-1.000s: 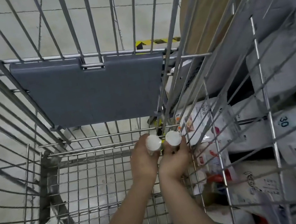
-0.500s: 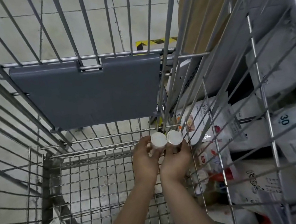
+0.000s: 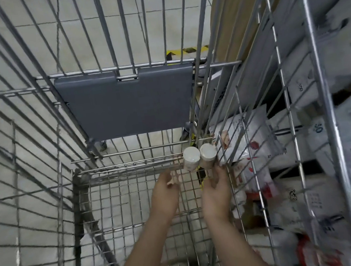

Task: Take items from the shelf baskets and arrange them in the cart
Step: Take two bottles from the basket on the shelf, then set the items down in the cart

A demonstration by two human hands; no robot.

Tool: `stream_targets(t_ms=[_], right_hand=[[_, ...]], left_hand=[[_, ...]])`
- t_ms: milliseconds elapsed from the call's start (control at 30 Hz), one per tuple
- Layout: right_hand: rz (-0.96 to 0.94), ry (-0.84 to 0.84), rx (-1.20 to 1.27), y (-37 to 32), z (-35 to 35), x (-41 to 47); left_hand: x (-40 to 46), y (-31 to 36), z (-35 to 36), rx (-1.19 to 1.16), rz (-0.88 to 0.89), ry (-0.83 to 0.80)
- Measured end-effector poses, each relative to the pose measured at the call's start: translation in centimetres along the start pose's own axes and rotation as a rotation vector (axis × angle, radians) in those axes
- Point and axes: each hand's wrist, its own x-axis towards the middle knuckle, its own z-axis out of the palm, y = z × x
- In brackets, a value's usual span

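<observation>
- Placement step in hand, by the look of it: two small white-capped cylindrical jars, left jar (image 3: 191, 158) and right jar (image 3: 208, 154), standing side by side and touching in the far right corner of the wire-mesh metal cart (image 3: 116, 202).
- Both jars upright, caps toward the camera, pressed close to the cart's right wall and far rail.
- Left hand (image 3: 167, 194) just short of the left jar, fingers relaxed and spread, gripping nothing; blur over the fingertips, so contact with the jar not certain.
- Right hand (image 3: 216, 192) just below the right jar, fingers reaching up toward its base; grip or bare touch impossible to tell through the blur.
- Grey plastic child-seat flap (image 3: 128, 103) hanging on the far end of the cart, above and behind the jars.
- White printed packets (image 3: 250, 134) stacked in the wire shelf baskets (image 3: 286, 97) just beyond the cart's right wall.
- Next move, as a judgement: both hands clear of the jars without tipping them, then a reach right, over the cart wall, to the baskets for further items.
- Likely risk: narrow jars on open mesh, easily knocked over.
</observation>
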Motion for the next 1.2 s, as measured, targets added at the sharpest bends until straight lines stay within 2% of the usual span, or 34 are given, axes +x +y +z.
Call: stream_targets(t_ms=[167, 300, 467, 667, 967, 1100, 1200], right_hand=[[-0.15, -0.207, -0.242, -1.1, -3.8, -7.0], [-0.252, -0.4, -0.401, -2.7, -7.8, -14.8], [-0.336, -0.451, -0.576, -4.5, -13.5, -25.9], [-0.354, -0.456, -0.508, -4.1, -21.4, -38.5], [-0.327, -0.281, -0.344, -1.2, -34.5, -51.1], [-0.285, -0.129, -0.302, 0.7, -40.3, -55.8], [-0.242, 0.003, -0.288, 3.3, -46.5, -60.1]], left_hand=[[-7.8, -1.2, -7.1, 0.076, -0.054, 0.053], [-16.9, -1.3, -12.6, 0.248, -0.01, 0.07], [-29.7, -0.4, -17.0, 0.379, 0.119, -0.074], [-42.1, -0.8, -21.0, 0.49, 0.303, -0.21], [-54.1, 0.0, -21.9, 0.532, 0.427, -0.292], [-58.5, 0.8, -19.2, 0.558, 0.556, -0.349], [-63.1, 0.6, -14.8, 0.606, 0.674, -0.457]])
